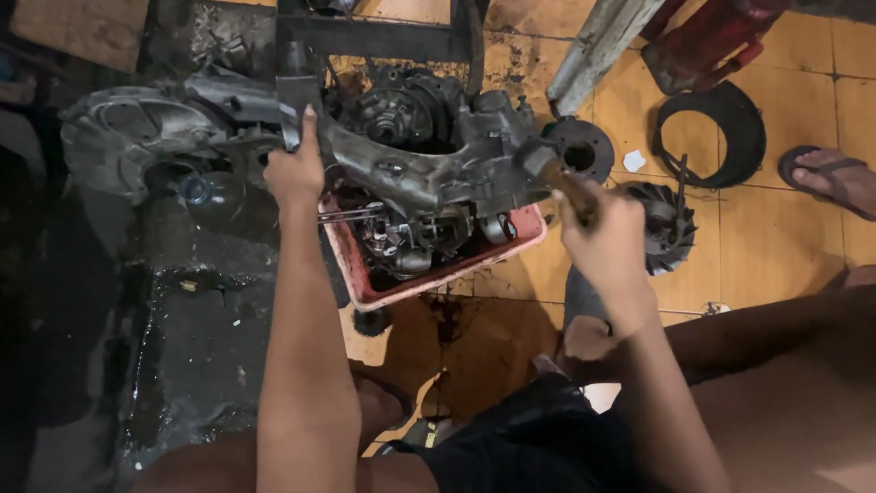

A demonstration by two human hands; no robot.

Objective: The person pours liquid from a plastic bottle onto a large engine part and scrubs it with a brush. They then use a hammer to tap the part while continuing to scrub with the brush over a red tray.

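Tool in right hand: blurred, tip hidden against engine. Sandalled foot cut off at right edge. Tray contents too dark to tell.

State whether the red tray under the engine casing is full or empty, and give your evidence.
Partly full. The red tray holds greasy metal engine parts heaped inside its walls, under the grey engine casing.
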